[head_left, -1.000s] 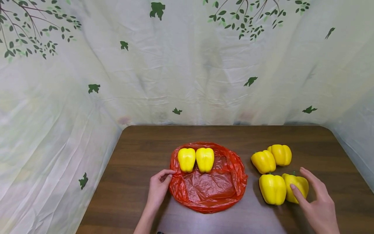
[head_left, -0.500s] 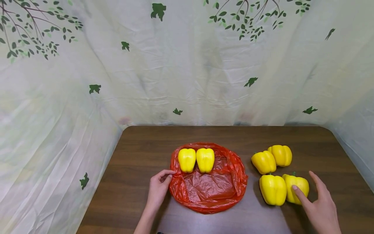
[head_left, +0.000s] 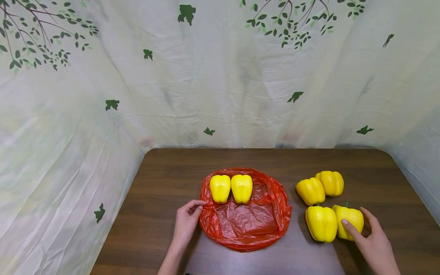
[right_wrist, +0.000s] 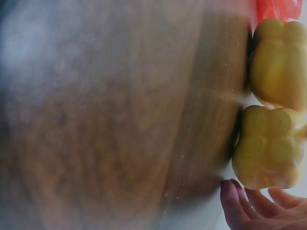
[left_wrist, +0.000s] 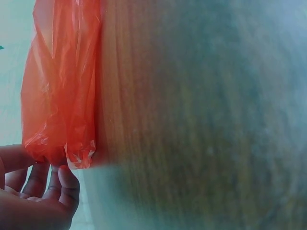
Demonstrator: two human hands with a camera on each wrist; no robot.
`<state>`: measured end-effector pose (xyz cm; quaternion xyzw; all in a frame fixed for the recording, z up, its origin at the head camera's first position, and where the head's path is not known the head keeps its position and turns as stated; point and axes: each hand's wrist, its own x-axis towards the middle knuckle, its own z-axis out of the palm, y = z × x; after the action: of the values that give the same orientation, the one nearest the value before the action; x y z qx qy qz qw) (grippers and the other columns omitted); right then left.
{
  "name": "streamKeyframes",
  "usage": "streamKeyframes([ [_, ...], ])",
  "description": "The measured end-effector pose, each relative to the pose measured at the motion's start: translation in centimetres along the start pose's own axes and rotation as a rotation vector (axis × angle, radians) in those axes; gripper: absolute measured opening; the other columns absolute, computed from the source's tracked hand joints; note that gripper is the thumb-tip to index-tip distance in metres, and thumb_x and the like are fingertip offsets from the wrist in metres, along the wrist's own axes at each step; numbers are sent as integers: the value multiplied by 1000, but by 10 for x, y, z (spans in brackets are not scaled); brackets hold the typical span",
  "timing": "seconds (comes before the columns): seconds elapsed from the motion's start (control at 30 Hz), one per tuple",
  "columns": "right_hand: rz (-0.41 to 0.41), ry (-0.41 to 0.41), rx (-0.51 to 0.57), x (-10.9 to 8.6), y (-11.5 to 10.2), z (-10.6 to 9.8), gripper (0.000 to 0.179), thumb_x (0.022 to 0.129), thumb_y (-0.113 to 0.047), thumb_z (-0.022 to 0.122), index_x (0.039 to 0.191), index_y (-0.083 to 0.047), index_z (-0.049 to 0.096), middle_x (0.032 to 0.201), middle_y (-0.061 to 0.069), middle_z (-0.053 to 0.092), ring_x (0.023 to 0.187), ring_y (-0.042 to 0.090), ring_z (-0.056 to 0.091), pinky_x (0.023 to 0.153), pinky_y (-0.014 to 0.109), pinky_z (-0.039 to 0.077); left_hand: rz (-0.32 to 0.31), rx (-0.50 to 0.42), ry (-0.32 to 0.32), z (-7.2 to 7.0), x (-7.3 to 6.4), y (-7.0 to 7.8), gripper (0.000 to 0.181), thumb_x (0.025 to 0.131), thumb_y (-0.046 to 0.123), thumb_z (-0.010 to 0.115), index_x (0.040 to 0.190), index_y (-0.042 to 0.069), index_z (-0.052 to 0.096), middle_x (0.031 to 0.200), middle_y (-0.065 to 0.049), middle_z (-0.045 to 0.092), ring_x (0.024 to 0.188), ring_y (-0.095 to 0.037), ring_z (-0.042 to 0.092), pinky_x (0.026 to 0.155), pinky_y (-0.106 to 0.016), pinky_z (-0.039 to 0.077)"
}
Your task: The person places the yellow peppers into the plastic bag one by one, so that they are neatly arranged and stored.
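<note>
In the head view my left hand [head_left: 187, 219] pinches the left rim of a red plastic bag [head_left: 249, 223], which lies spread on the table with its edge rolled outward. The left wrist view shows those fingers at the red film [left_wrist: 67, 86]. Two yellow bell peppers [head_left: 220, 189] stand side by side at the bag's back left. My right hand [head_left: 374, 240] is at the nearest right pepper [head_left: 350, 221], thumb across its front and fingers along its right side. In the right wrist view the fingertips [right_wrist: 261, 201] are right at that pepper's [right_wrist: 268, 146] side.
Beside that pepper stands another yellow pepper [head_left: 321, 223]. Behind them two more peppers [head_left: 310, 190] sit touching each other. The brown wooden table [head_left: 165, 172] ends at a pale curtain [head_left: 240, 95] with leaf prints, which also hangs at both sides.
My right hand first drew slightly right of the near right pepper, then came in closer, its fingers nearing the pepper's side. The left hand, bag and peppers stay put.
</note>
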<state>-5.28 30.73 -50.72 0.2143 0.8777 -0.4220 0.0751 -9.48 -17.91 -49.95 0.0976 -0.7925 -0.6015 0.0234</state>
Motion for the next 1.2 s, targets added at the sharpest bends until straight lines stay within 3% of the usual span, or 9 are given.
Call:
streamKeyframes([
  [0.17, 20, -32, 4, 4, 2, -1, 99, 94, -61, 50, 153, 6, 6, 147, 40, 23, 128, 51, 32, 98, 62, 37, 5, 13, -14, 0, -9, 24, 17, 93, -7, 57, 100, -4, 72, 100, -17, 68, 86, -31, 61, 72, -28, 53],
  [0.27, 21, -51, 1, 5, 3, -3, 99, 94, -60, 50, 153, 7, 7, 146, 41, 25, 125, 51, 35, 96, 61, 39, 1, 20, -14, 0, -11, 30, 17, 93, -7, 57, 101, -5, 72, 100, -18, 68, 87, -31, 61, 72, -27, 53],
  [0.4, 20, -71, 11, 7, 4, -5, 99, 94, -60, 50, 153, 7, 6, 146, 41, 24, 124, 52, 36, 95, 61, 39, 0, 23, -15, 0, -9, 25, 17, 93, -7, 57, 101, -4, 72, 100, -17, 68, 86, -31, 61, 72, -27, 53],
  [0.67, 64, -69, 39, 9, 4, -7, 102, 91, -63, 54, 154, 4, 9, 148, 41, 22, 125, 52, 33, 96, 64, 36, -19, 13, -5, 1, 3, -8, 17, 95, 0, 59, 101, 5, 74, 103, -11, 68, 86, -24, 59, 72, -25, 52],
  [1.03, 90, -85, 65, 12, 4, -9, 103, 90, -64, 54, 155, 1, 9, 149, 39, 22, 125, 50, 35, 94, 59, 39, -15, 18, -1, 1, 4, -10, 17, 95, 1, 60, 101, 7, 75, 104, -10, 68, 87, -25, 59, 74, -25, 53],
  [1.1, 82, -84, 62, 12, 4, -9, 102, 90, -63, 54, 155, 1, 9, 149, 39, 23, 125, 50, 36, 91, 53, 43, -24, 19, -6, 0, 3, -7, 17, 95, 1, 60, 102, 6, 74, 105, -11, 68, 89, -24, 59, 75, -24, 53],
  [1.2, 65, -82, 59, 11, 5, -10, 100, 91, -61, 55, 154, 2, 11, 148, 39, 24, 124, 50, 38, 78, 31, 49, -25, 15, -17, 0, 0, 3, 17, 95, -2, 59, 102, 2, 74, 105, -14, 68, 89, -26, 59, 75, -25, 53],
])
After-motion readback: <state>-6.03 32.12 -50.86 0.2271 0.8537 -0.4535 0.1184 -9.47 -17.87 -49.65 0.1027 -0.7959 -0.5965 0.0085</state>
